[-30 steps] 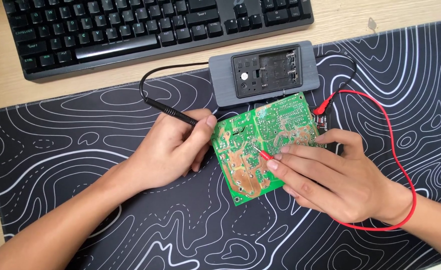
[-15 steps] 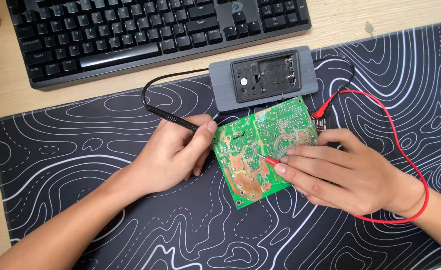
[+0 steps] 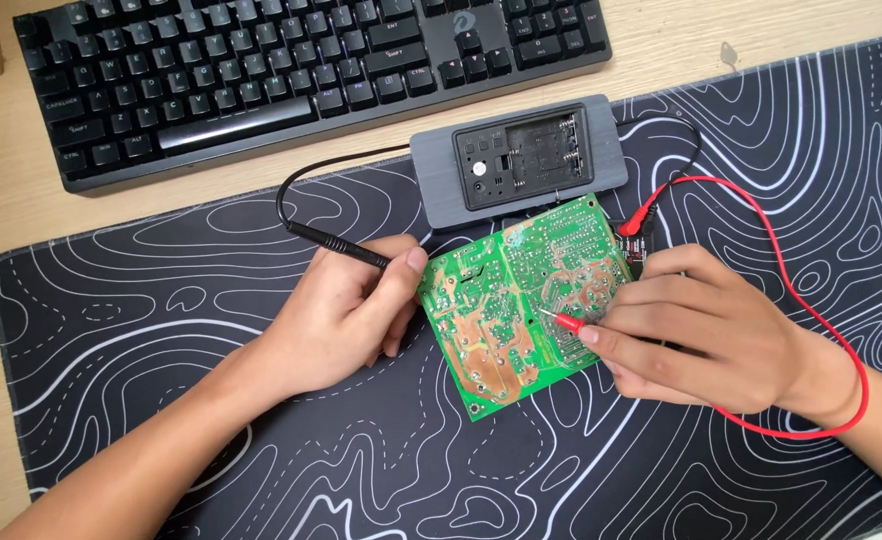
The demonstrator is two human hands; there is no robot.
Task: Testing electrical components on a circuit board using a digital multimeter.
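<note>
Left hand (image 3: 336,320): fingers grasp black probe (image 3: 346,247), tip at green circuit board (image 3: 526,300) edge, as before | Right hand (image 3: 701,330): fingers pinch red probe (image 3: 564,320), its tip unmoved on solder side | Board lies mid-mat (image 3: 161,300), below grey meter (image 3: 516,165); contact held.

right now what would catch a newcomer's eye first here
The green circuit board at the middle of the black patterned desk mat, solder side up. The left hand holds a black probe at its left edge; the right hand presses a red probe onto it.
</note>
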